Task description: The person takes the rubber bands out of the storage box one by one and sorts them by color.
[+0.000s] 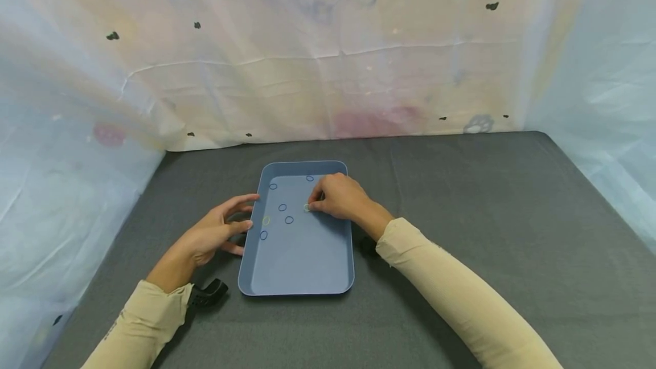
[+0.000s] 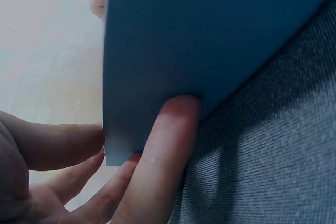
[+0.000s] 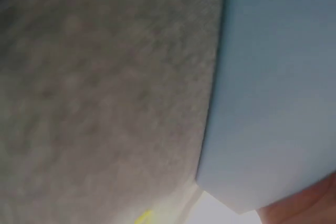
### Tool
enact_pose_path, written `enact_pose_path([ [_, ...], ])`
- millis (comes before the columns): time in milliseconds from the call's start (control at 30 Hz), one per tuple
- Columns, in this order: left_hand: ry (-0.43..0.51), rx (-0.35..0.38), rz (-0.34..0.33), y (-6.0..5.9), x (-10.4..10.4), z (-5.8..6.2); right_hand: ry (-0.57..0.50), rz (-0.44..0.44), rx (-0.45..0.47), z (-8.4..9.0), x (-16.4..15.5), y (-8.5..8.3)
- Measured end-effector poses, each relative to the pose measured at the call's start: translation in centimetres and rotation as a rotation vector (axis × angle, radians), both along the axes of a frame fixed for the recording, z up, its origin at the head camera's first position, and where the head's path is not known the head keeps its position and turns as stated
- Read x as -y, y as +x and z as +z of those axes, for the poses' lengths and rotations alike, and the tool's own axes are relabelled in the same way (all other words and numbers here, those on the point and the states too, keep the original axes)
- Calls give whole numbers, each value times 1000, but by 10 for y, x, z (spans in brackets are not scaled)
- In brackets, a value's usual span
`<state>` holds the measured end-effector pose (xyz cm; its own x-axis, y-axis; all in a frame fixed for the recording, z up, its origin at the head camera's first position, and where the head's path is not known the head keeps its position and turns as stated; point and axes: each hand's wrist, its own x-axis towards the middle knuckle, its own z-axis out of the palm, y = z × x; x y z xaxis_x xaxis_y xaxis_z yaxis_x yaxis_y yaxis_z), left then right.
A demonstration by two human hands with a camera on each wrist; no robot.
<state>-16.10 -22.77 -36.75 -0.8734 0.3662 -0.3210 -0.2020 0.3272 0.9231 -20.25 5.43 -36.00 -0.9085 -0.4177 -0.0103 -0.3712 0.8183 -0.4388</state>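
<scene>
On the table lies a blue-grey rectangular tray (image 1: 302, 266) holding several small thin rings, like rubber bands. A yellow ring (image 1: 266, 220) is near its left wall; a dark blue ring (image 1: 289, 220) lies close to the middle, other dark ones around it. My right hand (image 1: 335, 195) reaches in over the right wall, its thumb and fingertips pinching a pale yellow ring (image 1: 306, 208). My left hand (image 1: 217, 229) rests against the tray's outer left wall, fingers spread. In the left wrist view, the fingers (image 2: 163, 156) touch that wall. The right wrist view shows mostly the tray's outer side (image 3: 273, 87).
Grey cloth (image 1: 461, 215) covers the table. A pale, stained sheet (image 1: 307, 73) hangs behind and at both sides. A black strap-like piece (image 1: 209, 293) sits at the left wrist, just left of the tray's near corner.
</scene>
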Motion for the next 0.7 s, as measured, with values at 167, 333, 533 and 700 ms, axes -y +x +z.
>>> enact_pose_path([
  [167,5,5,3,0,0,1,-11,5,-12,3,-4,4],
  [333,4,4,-1,-1,0,0,-34,18,-43,8,-11,9],
  [533,8,5,-10,-4,2,1,-62,9,-48,15,-19,14],
  [700,1,8,-14,-5,1,0,-82,-1,-48,18,-27,17],
])
